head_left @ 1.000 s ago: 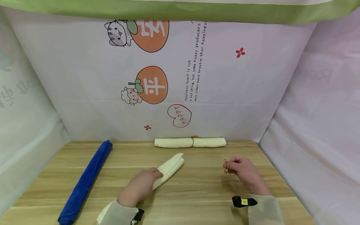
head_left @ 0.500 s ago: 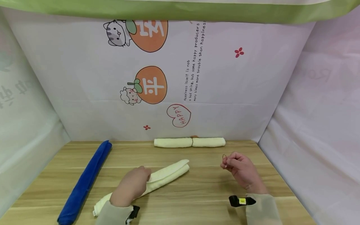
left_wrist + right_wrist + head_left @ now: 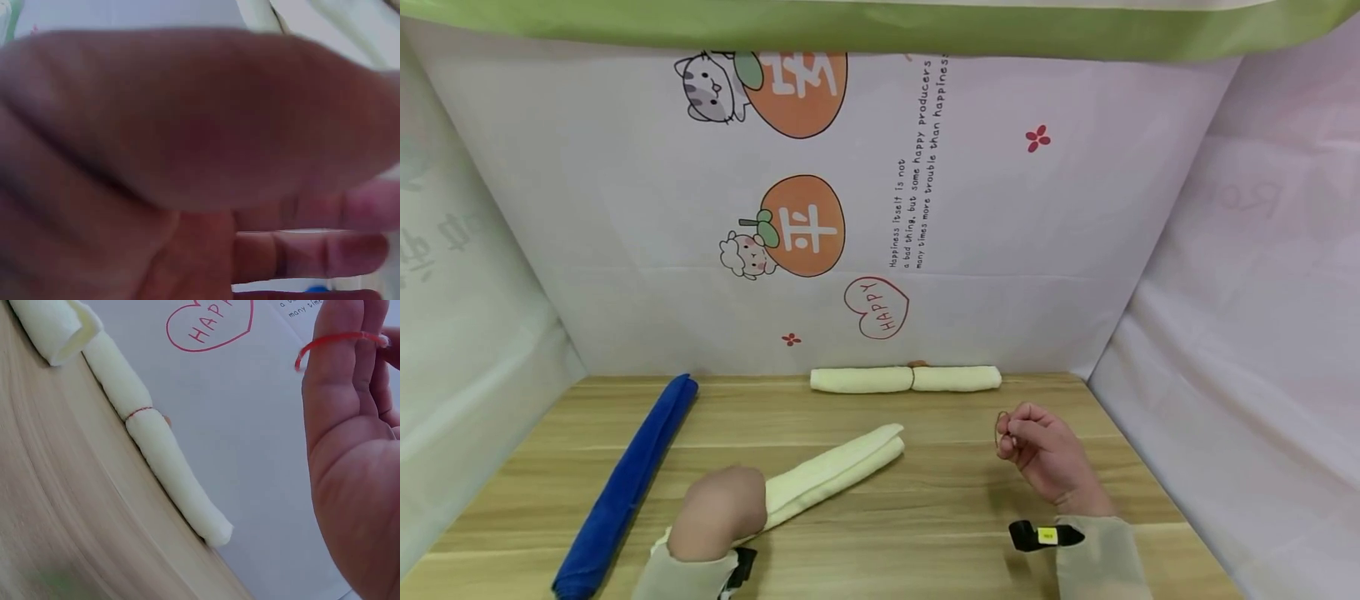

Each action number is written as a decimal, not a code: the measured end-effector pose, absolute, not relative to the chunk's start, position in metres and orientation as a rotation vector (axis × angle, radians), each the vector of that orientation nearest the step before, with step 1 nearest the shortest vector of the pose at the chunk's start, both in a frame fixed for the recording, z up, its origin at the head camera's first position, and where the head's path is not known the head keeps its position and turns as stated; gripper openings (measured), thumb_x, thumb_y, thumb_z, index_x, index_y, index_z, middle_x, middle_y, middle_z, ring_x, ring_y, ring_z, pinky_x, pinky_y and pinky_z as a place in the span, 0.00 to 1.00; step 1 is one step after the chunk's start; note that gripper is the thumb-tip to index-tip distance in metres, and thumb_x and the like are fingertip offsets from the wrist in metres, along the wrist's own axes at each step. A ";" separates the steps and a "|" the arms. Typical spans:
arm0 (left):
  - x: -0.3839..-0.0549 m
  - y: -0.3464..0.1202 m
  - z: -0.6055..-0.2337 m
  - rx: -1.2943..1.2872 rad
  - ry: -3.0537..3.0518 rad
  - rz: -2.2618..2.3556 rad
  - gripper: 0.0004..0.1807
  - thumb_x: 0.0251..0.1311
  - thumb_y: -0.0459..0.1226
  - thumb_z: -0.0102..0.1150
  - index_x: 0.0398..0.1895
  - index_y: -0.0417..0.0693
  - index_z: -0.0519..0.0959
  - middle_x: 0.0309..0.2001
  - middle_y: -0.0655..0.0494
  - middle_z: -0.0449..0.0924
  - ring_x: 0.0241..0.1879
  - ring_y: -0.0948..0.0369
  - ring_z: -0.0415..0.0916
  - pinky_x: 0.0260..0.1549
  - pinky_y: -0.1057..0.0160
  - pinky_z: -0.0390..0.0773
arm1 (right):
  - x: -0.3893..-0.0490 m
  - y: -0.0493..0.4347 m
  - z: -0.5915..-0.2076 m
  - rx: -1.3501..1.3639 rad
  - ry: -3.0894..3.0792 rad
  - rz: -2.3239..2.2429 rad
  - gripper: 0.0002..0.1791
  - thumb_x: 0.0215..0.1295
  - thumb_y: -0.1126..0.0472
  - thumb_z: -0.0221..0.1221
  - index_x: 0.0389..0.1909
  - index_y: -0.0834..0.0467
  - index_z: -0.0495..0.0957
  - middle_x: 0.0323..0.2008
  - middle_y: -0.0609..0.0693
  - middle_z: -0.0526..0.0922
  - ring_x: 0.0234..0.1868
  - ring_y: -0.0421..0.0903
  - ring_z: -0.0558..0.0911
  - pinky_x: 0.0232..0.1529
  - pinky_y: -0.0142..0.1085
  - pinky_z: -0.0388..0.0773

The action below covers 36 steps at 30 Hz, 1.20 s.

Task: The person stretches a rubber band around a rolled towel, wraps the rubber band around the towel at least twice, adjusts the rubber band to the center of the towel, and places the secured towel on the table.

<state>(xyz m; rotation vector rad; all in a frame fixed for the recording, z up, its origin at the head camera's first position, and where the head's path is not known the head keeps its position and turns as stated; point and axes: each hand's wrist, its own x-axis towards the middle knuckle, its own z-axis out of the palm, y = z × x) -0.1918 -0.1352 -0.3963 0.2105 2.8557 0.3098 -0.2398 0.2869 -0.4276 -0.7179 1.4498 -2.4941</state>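
Note:
A loosely rolled cream towel (image 3: 838, 477) lies slantwise on the wooden table, its layered far end partly unfurled. My left hand (image 3: 718, 510) is over its near part and hides much of that end. In the left wrist view the thumb fills the picture, with the fingers (image 3: 306, 255) stretched out straight behind it. My right hand (image 3: 1047, 458) is raised over the right of the table. Its thumb and fingers pinch a thin red elastic band (image 3: 337, 339), which loops across the fingers in the right wrist view.
Against the back wall lies another rolled cream towel (image 3: 861, 381), tied at its middle with a thin band. A rolled blue towel (image 3: 628, 492) lies slantwise at the left. White printed cloth walls (image 3: 985, 250) enclose the table (image 3: 955, 517) at back and sides.
The left hand has slid left and nearer along the slanting cream towel. That towel's far end has shifted right and slightly nearer. The right hand has risen slightly, still holding the band.

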 end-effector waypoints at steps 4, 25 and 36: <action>-0.204 -0.122 -0.404 0.376 2.948 0.330 0.05 0.58 0.31 0.62 0.37 0.40 0.82 0.42 0.43 0.78 0.38 0.46 0.76 0.37 0.45 0.77 | -0.239 0.285 -0.426 -0.704 1.440 -2.465 0.13 0.75 0.76 0.44 0.38 0.63 0.77 0.41 0.56 0.82 0.33 0.43 0.83 0.38 0.35 0.81; -0.229 -0.063 -0.453 0.685 3.123 0.368 0.34 0.54 0.24 0.65 0.65 0.58 0.77 0.47 0.45 0.75 0.36 0.48 0.75 0.31 0.47 0.77 | -0.237 0.265 -0.422 -0.493 1.706 -2.394 0.09 0.72 0.69 0.57 0.49 0.59 0.80 0.53 0.52 0.82 0.40 0.44 0.86 0.36 0.30 0.81; -0.226 -0.065 -0.452 0.704 3.083 0.411 0.32 0.57 0.24 0.65 0.64 0.57 0.78 0.51 0.44 0.76 0.43 0.45 0.75 0.34 0.47 0.79 | -0.236 0.250 -0.423 -0.366 1.777 -2.425 0.11 0.70 0.67 0.60 0.50 0.65 0.81 0.58 0.52 0.80 0.43 0.45 0.86 0.39 0.30 0.80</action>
